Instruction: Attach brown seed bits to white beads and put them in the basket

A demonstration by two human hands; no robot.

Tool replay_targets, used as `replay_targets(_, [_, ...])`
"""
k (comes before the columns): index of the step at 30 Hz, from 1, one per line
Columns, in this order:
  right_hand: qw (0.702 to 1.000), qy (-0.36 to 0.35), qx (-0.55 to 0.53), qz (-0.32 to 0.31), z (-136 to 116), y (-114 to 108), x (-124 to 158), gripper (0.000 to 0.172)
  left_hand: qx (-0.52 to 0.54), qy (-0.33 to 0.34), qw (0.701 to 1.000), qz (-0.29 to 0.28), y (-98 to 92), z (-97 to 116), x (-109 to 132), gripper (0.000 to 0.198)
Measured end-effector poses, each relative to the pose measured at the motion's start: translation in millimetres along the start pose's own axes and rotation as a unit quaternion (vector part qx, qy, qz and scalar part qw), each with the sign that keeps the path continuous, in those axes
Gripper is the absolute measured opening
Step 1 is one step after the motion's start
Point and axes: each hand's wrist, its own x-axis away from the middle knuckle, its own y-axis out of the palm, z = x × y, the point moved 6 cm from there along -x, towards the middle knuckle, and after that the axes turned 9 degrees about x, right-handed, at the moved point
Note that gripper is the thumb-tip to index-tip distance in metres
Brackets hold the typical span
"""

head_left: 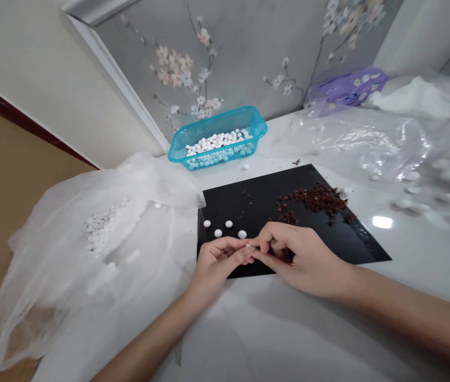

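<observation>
My left hand [221,260] and my right hand [304,257] meet over the front edge of a black mat [225,201]. Their fingertips are pinched together around a small white ball [250,247], mostly covered by the fingers. Just beyond my left hand, several loose white balls [228,224] rest on the mat. A heap of small reddish-brown bits [320,200] lies farther back, past my right hand; their exact kind is too small to make out.
A blue basket [219,123] of white balls stands behind the mat. On the left spreads a translucent bag [65,212] containing more balls. To the right are clear plastic bags [352,135], scattered white balls [419,208] and a purple item [347,87] near the wall.
</observation>
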Motion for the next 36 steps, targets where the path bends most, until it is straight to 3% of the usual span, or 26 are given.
replay_targets(11, [1.0,-0.002,0.011,0.008,0.5,-0.5,2.1,0.011,0.005,0.0,1.0,-0.004,0.7,-0.3,-0.7,0.008])
replay_targets(14, [0.995,-0.062,0.081,0.02,-5.6,-3.7,2.4,0.008,0.012,-0.004,1.0,-0.009,2.5,0.2,-1.6,0.01])
replay_targets(18, [0.955,-0.187,0.206,0.1,-15.4,-17.2,4.0,0.004,0.025,-0.01,1.0,0.006,1.8,1.5,-2.4,0.015])
replay_targets(20, [0.944,-0.162,0.251,0.14,-8.5,-27.0,0.4,0.003,0.028,-0.024,0.999,0.019,0.4,1.4,-1.6,0.016])
replay_targets(22, [0.933,-0.08,0.308,0.169,6.5,-36.8,-5.4,0.006,0.028,-0.038,0.999,0.022,0.0,1.5,-0.6,0.018])
replay_targets(26, [0.912,0.049,0.382,0.141,37.0,-41.6,-13.1,0.008,0.027,-0.04,0.999,0.016,-0.5,2.9,-0.4,0.023])
replay_targets(29, [0.914,0.074,0.383,0.114,48.3,-38.3,-14.2,0.01,0.019,-0.039,0.999,0.023,-2.8,4.0,-1.0,0.025])
replay_targets(36, [0.918,0.068,0.372,0.117,51.0,-37.6,-12.9,0.012,0.041,-0.031,0.998,0.026,-3.8,7.6,-1.3,0.02])
